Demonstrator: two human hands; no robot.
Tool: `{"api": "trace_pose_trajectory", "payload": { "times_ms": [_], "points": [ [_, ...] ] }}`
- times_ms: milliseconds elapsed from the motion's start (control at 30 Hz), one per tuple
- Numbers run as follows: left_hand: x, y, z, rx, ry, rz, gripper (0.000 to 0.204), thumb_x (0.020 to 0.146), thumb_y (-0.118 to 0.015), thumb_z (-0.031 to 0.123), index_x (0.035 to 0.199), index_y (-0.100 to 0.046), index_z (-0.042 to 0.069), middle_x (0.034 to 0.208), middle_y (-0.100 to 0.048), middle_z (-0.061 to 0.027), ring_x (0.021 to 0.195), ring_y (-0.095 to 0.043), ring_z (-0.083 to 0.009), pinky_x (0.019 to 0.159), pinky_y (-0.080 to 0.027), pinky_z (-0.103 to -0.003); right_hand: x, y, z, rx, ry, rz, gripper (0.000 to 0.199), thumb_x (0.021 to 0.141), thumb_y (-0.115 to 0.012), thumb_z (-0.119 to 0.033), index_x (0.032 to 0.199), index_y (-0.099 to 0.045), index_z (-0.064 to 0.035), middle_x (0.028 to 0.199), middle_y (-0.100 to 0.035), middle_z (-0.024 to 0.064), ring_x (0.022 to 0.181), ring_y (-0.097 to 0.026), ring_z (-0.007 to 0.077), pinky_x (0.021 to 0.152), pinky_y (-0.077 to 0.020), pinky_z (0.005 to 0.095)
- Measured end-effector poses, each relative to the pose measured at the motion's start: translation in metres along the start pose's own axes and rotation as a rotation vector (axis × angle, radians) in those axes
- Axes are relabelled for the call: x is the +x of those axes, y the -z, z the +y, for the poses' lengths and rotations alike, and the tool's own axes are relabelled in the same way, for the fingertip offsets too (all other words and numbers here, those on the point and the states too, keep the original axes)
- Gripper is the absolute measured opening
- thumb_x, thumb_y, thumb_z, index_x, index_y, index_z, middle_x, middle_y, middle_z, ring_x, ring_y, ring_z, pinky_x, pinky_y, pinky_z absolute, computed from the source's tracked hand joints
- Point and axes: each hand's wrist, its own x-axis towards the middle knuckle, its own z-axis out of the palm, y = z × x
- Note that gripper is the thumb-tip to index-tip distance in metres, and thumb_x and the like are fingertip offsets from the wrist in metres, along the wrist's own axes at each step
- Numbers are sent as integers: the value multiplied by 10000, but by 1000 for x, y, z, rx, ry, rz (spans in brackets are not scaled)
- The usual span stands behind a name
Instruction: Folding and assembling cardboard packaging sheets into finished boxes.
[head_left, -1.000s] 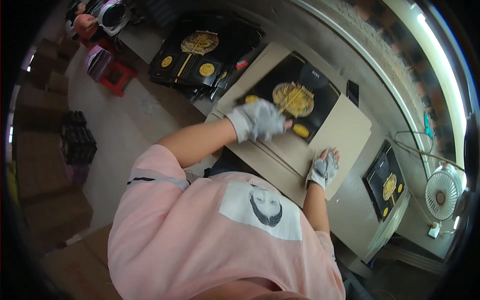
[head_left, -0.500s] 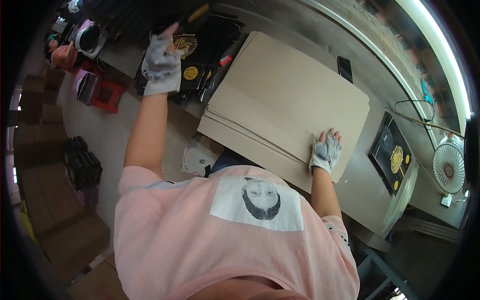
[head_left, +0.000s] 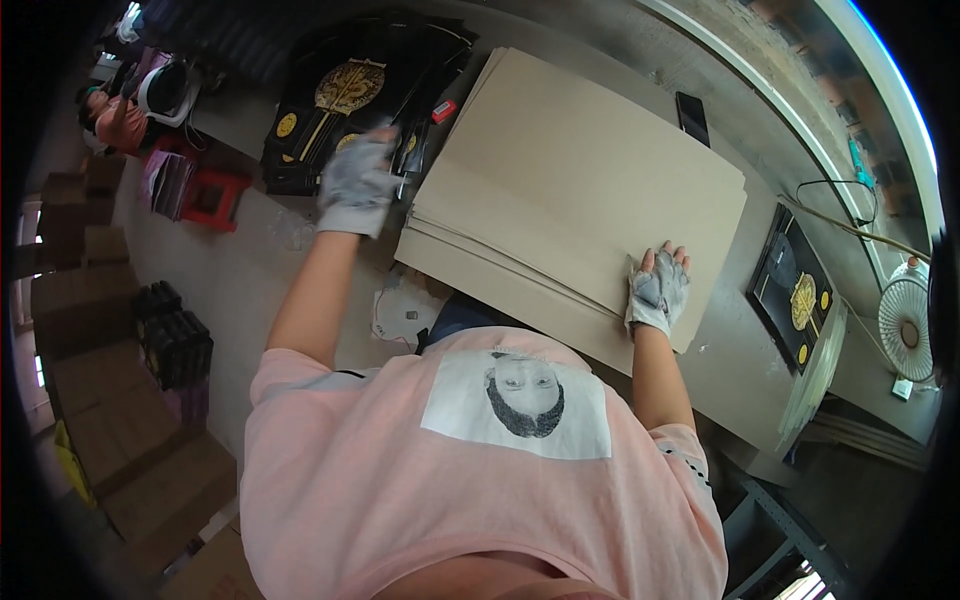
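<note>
I see my gloved right hand point(head_left: 658, 290) pressing flat, fingers spread, on the beige cardboard sheet stack point(head_left: 590, 190) at centre; my gloved left hand point(head_left: 356, 185), loosely curled and holding nothing I can see, hovers over the black gold-printed boxes point(head_left: 345, 95) at upper left.

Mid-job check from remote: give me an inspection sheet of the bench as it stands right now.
Surface: grey workbench, mostly covered.
Job's things: stack of tan cardboard sheets; pile of black trays with gold fan pieces to its left.
Clutter: black phone; another black tray at right.
Hands: left hand, gloved, over the tray pile, grip unclear; right hand, gloved, flat on the cardboard's near edge.
Cables: cord running toward the fan.
Surroundings: red stool, cardboard boxes, another person at far left.
</note>
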Motion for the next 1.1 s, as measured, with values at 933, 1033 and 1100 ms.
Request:
{"api": "trace_pose_trajectory", "payload": {
  "times_ms": [933, 1033, 1100],
  "points": [
    [72, -156, 97, 291, -190, -551, 1298, 778, -778, 691, 1645, -100, 5, 1659, -194, -334, 1541, -215, -488, 1259, -243, -495, -3, 16, -9, 14, -15, -45, 675, 1051, -413, -541, 1552, -463, -92, 1630, -389, 209, 1529, -325, 383, 1233, -261, 506],
    [50, -183, 131, 352, -294, -520, 1174, 815, -715, 712, 1660, -174, 103, 1686, -147, -304, 1550, -192, -490, 1260, -235, -517, -4, 13, -8, 28, -16, -36, 676, 1040, -435, -539, 1549, -467, -96, 1631, -386, 211, 1534, -318, 378, 1233, -259, 514],
    [44, -199, 142, 540, -344, -479, 1038, 875, -667, 676, 1653, -237, 141, 1683, -163, -305, 1551, -213, -470, 1257, -252, -492, -2, 10, -6, 16, -21, -31, 675, 1036, -446, -540, 1546, -472, -99, 1629, -387, 213, 1534, -320, 377, 1232, -261, 511]
  ]
}}
